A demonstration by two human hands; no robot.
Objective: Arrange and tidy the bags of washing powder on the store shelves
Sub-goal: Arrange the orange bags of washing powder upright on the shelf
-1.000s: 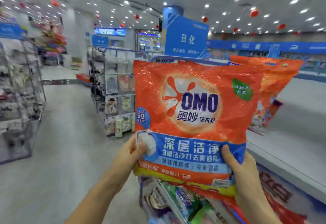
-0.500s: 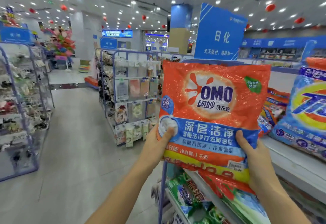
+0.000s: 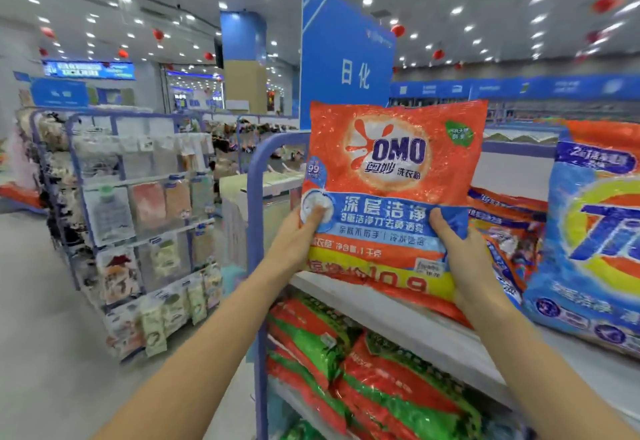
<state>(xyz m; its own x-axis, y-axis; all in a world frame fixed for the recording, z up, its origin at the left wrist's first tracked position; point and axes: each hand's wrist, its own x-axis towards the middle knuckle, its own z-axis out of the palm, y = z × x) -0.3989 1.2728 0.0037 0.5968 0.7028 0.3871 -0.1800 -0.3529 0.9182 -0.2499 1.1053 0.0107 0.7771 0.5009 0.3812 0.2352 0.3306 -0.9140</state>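
Observation:
An orange OMO washing powder bag (image 3: 394,169) stands upright, its bottom edge at the front left end of the white top shelf (image 3: 408,325). My left hand (image 3: 294,242) grips its lower left corner and my right hand (image 3: 464,256) grips its lower right side. Behind it more orange bags (image 3: 505,224) lie flat on the shelf. A large blue and yellow bag (image 3: 595,231) stands at the right.
Red and green bags (image 3: 363,363) fill the shelf below. The shelf unit's blue tube frame (image 3: 258,231) rises at the left end, with a blue sign (image 3: 346,65) above. A hanging-goods rack (image 3: 138,217) stands across the aisle floor (image 3: 52,353).
The OMO bag has come down and right over the shelf end, and its bottom now meets the shelf. My view has swung right, bringing the big blue bag further in.

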